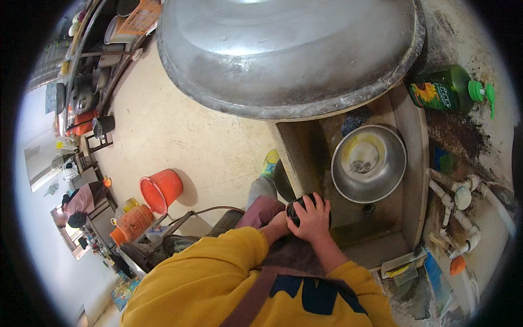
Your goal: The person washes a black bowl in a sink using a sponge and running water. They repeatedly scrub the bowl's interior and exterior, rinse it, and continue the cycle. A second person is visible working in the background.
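Note:
Both hands meet around a dark, rounded object (295,212) at the near edge of a stone sink (402,243); what it is cannot be told. My right hand (311,218) lies over it with fingers spread across its top. My left hand (279,224) presses against its left side, partly hidden by the sleeve and the right hand. In the sink, beyond the hands, stands a metal bowl (394,163) with yellowish residue and some liquid at its bottom. A dark mesh scourer (355,120) lies behind the bowl.
A large metal wok lid or basin (286,61) overhangs the sink's far end. A green pump bottle (445,90) and white pipes (461,216) are at right. Red buckets (167,188) stand on the floor at left. A person (83,200) is in the far left background.

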Available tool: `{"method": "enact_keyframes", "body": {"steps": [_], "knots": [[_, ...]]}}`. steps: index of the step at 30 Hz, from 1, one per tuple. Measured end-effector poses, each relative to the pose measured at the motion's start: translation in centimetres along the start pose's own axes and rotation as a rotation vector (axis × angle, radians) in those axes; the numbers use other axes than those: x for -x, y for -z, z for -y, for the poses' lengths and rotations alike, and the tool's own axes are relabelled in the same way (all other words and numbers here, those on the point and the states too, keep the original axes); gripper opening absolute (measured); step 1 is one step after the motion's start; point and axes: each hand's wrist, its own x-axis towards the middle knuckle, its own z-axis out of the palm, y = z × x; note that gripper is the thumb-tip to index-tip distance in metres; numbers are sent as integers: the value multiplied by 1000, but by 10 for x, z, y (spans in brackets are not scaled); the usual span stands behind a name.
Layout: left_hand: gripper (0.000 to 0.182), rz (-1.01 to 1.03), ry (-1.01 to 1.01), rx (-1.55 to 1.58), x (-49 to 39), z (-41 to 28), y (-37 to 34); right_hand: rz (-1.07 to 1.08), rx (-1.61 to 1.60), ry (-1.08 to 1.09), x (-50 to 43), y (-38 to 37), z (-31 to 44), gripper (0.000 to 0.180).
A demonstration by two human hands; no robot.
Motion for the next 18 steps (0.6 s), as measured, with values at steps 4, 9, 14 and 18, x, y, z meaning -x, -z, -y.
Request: {"method": "enact_keyframes", "body": {"steps": [4, 9, 14, 18], "knots": [[27, 19, 103, 509, 2, 4, -7, 7, -11, 15, 1, 1, -3, 44], [27, -42, 85, 519, 0, 5, -18, 29, -32, 28, 3, 1, -10, 46], [31, -117, 134, 859, 5, 9, -28, 19, -67, 28, 7, 1, -13, 46], [35, -157, 178, 809, 8, 3, -18, -7, -86, 45, 10, 3, -15, 46]]}}
